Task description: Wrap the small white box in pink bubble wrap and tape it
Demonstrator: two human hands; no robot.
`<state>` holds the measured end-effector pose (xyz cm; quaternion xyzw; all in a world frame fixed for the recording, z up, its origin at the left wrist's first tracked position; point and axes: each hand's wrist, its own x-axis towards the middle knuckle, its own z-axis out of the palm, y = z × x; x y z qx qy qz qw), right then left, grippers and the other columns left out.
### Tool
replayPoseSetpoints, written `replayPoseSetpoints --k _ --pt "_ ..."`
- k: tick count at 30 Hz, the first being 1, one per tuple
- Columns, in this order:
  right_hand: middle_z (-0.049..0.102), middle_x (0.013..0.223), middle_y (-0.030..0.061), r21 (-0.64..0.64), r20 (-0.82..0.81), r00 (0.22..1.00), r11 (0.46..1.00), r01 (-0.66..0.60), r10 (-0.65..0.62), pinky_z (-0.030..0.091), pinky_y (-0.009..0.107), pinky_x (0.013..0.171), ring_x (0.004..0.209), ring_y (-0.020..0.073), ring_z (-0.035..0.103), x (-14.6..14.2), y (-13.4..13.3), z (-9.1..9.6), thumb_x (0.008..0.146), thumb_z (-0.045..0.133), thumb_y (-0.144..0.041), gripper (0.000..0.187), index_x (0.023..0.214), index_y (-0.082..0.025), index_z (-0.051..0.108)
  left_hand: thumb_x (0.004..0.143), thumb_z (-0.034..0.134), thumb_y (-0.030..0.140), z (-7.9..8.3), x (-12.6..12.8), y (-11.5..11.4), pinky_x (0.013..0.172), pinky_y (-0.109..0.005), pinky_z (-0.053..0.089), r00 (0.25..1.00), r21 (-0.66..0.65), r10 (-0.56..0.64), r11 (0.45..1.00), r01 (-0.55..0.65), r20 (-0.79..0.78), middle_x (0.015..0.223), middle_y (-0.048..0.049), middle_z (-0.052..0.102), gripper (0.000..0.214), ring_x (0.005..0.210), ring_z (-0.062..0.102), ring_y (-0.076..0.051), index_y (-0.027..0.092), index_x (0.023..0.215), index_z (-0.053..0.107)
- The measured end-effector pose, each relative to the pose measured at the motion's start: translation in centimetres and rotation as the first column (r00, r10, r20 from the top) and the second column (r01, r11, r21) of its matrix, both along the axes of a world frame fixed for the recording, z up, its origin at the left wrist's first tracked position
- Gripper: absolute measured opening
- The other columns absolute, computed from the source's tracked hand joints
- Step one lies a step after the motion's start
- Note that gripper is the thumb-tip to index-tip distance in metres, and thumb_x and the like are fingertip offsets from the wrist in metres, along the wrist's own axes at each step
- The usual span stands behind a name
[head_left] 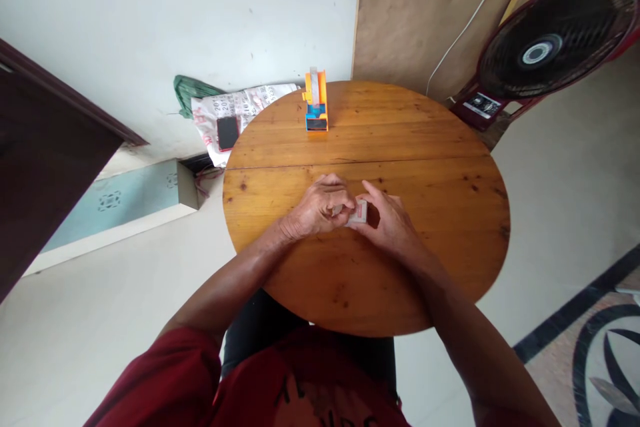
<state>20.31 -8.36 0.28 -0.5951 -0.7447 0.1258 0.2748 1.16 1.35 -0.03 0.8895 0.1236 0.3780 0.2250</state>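
Note:
Over the middle of the round wooden table (350, 280), a small whitish box (359, 211) with a red mark on it sits between my two hands. My left hand (325, 205) is closed, thumb and fingers pinched at the left end of the box. From the other side, my right hand (387, 219) grips the box with its thumb along the near edge and fingers along the far edge. The left fingers cover part of the box, so its full shape is hidden.
An orange and blue tape dispenser (316, 103) stands near the table's far edge. Beyond the table's left rim lie a printed white sack (207, 120), a dark flat object with a red edge (228, 133) and a green bag (193, 90). A fan (540, 53) stands at the right.

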Motion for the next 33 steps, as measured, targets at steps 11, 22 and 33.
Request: replayPoseSetpoints --k 11,22,33 --pt "0.072 0.124 0.0144 -0.006 0.034 0.999 1.0 -0.02 0.02 0.048 0.052 0.097 0.112 0.0345 0.068 0.2 0.1 0.0 0.085 0.067 -0.047 0.079 0.153 -0.019 0.036 0.08 0.061 0.016 -0.1 0.1 -0.4 0.085 -0.033 0.048 1.0 0.011 0.019 1.0 -0.019 -0.012 0.083 0.0003 0.076 0.008 0.091 0.065 -0.017 0.023 0.076 0.061" --pt "0.074 0.121 0.0126 -0.01 0.006 1.0 1.0 -0.009 0.009 0.048 0.052 0.097 0.112 0.0332 0.068 -0.1 0.1 0.0 0.085 0.068 -0.045 0.082 0.154 -0.02 0.033 0.081 0.061 0.015 -0.1 0.0 -0.5 0.089 -0.034 0.047 1.0 0.038 -0.019 0.999 0.019 -0.008 0.086 -0.0002 0.076 0.008 0.092 0.064 -0.016 0.023 0.08 0.062" --pt "0.072 0.126 0.0141 0.027 0.017 1.0 1.0 0.009 -0.009 0.047 0.055 0.098 0.113 0.0351 0.067 0.0 0.0 -0.2 0.081 0.07 -0.04 0.079 0.151 -0.021 0.038 0.089 0.061 0.029 1.4 -0.6 -0.3 0.09 -0.039 0.052 0.989 -0.275 0.042 0.961 -0.001 0.143 0.091 -0.0062 0.074 0.012 0.093 0.066 -0.02 0.022 0.094 0.068"
